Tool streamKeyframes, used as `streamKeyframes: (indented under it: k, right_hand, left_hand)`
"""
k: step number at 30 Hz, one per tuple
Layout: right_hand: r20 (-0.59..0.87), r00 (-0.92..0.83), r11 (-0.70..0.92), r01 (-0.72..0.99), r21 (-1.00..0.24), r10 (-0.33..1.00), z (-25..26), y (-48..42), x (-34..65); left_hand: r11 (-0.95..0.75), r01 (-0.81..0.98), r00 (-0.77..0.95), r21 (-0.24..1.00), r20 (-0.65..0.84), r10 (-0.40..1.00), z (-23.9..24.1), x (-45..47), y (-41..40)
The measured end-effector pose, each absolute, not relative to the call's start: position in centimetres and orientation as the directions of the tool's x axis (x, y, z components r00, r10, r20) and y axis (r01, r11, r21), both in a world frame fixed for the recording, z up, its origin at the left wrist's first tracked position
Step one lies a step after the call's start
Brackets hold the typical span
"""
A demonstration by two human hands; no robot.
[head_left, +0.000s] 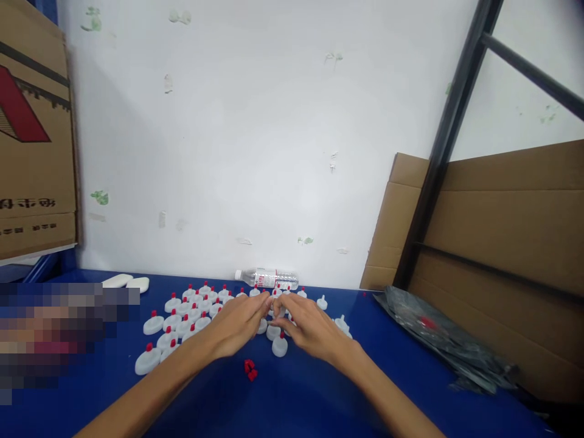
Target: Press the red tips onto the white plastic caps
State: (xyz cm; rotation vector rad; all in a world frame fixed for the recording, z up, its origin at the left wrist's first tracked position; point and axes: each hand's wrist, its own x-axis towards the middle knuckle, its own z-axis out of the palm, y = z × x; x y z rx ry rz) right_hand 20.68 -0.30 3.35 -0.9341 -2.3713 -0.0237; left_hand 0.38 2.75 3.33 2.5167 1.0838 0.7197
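My left hand [241, 319] and my right hand [314, 325] meet above the middle of the blue table. Their fingertips come together, bent inward and closed. What sits between them is mostly hidden by the fingers. Around and behind them stand several white round nozzle caps with red tips, such as one white nozzle cap [280, 347] just below my right thumb. More of these fill the area left of my left hand. A small pile of red tips [250, 370] lies on the table in front of my hands. To the right, a white nozzle cap without a red tip [322, 302] stands upright.
A clear plastic bottle [269, 278] lies against the white wall. White oval pieces [137, 284] rest at the back left. Plastic bags [438, 337] lie at the right edge, beside cardboard [506, 261] and a dark metal frame [438, 146]. A large carton [36, 164] stands left.
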Motion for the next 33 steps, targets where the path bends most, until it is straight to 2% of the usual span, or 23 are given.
streamKeyframes:
  k: [5, 8, 12, 18, 21, 26, 29, 33]
  right_hand:
    - [0.628, -0.396, 0.682, 0.662, -0.31, 0.67, 3.6, 2.0, 23.3]
    - [0.616, -0.292, 0.572, 0.753, -0.324, 0.732, 3.0, 3.3, 25.4]
    - [0.553, -0.305, 0.53, 0.79, -0.308, 0.776, 2.1, 3.8, 26.5]
    - [0.457, -0.354, 0.512, 0.809, -0.288, 0.816, 1.6, 3.6, 26.0]
    - [0.437, -0.351, 0.494, 0.825, -0.275, 0.828, 2.0, 3.5, 26.2]
    - [0.463, -0.211, 0.349, 0.908, -0.234, 0.861, 3.0, 3.9, 27.9]
    - [0.428, -0.12, 0.229, 0.95, -0.212, 0.896, 2.9, 4.3, 28.9]
    - [0.281, -0.096, 0.152, 0.971, -0.185, 0.955, 1.8, 4.7, 29.6]
  left_hand:
    - [-0.652, 0.654, 0.567, 0.384, 0.322, 0.758, 3.4, -0.1, 3.0]
    - [-0.694, 0.646, 0.626, 0.319, 0.298, 0.72, 2.9, 0.0, 2.9]
    - [-0.728, 0.636, 0.658, 0.256, 0.312, 0.685, 2.3, 0.3, 2.8]
    - [-0.702, 0.658, 0.652, 0.272, 0.26, 0.712, 2.5, -0.2, 3.1]
    - [-0.668, 0.661, 0.641, 0.341, 0.207, 0.739, 3.1, -0.8, 3.4]
    - [-0.545, 0.578, 0.706, 0.608, -0.037, 0.708, 4.0, -2.1, 3.7]
    - [-0.515, 0.554, 0.757, 0.654, -0.138, 0.639, 4.1, -2.6, 3.9]
    - [-0.492, 0.542, 0.78, 0.681, -0.189, 0.597, 3.4, -2.8, 4.3]
